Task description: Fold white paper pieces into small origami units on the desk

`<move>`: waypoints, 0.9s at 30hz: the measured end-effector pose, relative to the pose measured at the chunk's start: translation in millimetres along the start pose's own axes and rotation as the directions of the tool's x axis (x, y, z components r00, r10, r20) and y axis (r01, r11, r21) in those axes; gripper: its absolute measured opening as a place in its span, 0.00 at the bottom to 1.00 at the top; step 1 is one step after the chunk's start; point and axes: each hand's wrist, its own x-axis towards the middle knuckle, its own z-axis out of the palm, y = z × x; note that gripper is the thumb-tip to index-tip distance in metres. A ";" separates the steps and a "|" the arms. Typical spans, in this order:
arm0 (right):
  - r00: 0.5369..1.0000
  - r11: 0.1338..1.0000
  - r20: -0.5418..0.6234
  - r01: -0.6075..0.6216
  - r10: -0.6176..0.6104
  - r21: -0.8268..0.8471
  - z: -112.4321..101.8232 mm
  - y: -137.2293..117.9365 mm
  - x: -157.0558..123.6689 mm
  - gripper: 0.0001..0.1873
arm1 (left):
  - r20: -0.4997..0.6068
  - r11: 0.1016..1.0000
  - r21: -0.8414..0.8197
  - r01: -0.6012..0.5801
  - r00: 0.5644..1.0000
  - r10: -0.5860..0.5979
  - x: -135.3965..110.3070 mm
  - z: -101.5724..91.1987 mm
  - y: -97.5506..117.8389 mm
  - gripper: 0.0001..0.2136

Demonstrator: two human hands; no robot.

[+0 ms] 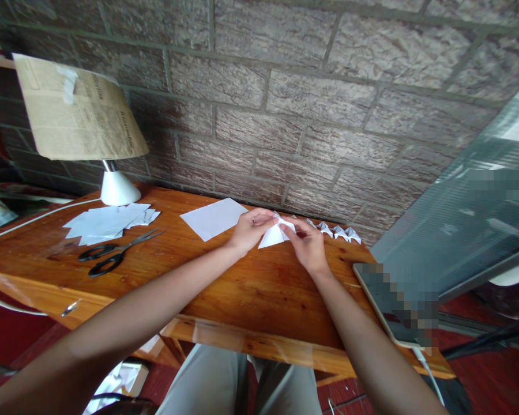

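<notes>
Both my hands meet over the far middle of a wooden table. My left hand and my right hand pinch a small folded piece of white paper between their fingertips, just above the tabletop. A ring shows on a finger of my left hand. Just left of the hands lies a flat white sheet. To the right of the hands, a row of small folded paper pieces sits along the table's far edge.
Black-handled scissors lie at the left, beside a pile of cut white sheets. A lamp with a newspaper shade stands at the back left. A tablet rests on the right corner. A brick wall backs the table.
</notes>
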 end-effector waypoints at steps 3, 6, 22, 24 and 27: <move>1.000 1.000 0.006 0.007 -0.007 0.010 0.1 0.9 0.4 0.13 | 0.002 1.000 -0.005 -0.029 1.000 0.029 -0.1 1.3 1.1 0.18; 1.000 1.000 0.002 0.004 -0.004 0.007 0.8 1.2 0.7 0.13 | 0.013 0.998 0.014 -0.063 0.998 0.063 -0.4 2.5 1.6 0.16; 0.997 0.987 0.053 -0.065 0.058 0.149 6.0 -3.6 -0.1 0.15 | 0.027 0.988 0.118 -0.096 0.995 0.094 0.3 0.1 -1.6 0.15; 0.997 0.987 0.057 -0.067 0.059 0.147 5.9 -4.7 0.0 0.15 | 0.032 0.986 0.129 -0.109 0.994 0.105 0.5 0.1 -2.7 0.15; 0.998 0.988 0.056 -0.045 0.037 0.149 5.9 -5.4 0.0 0.14 | 0.037 0.986 0.131 -0.101 0.995 0.097 0.2 0.4 -3.0 0.14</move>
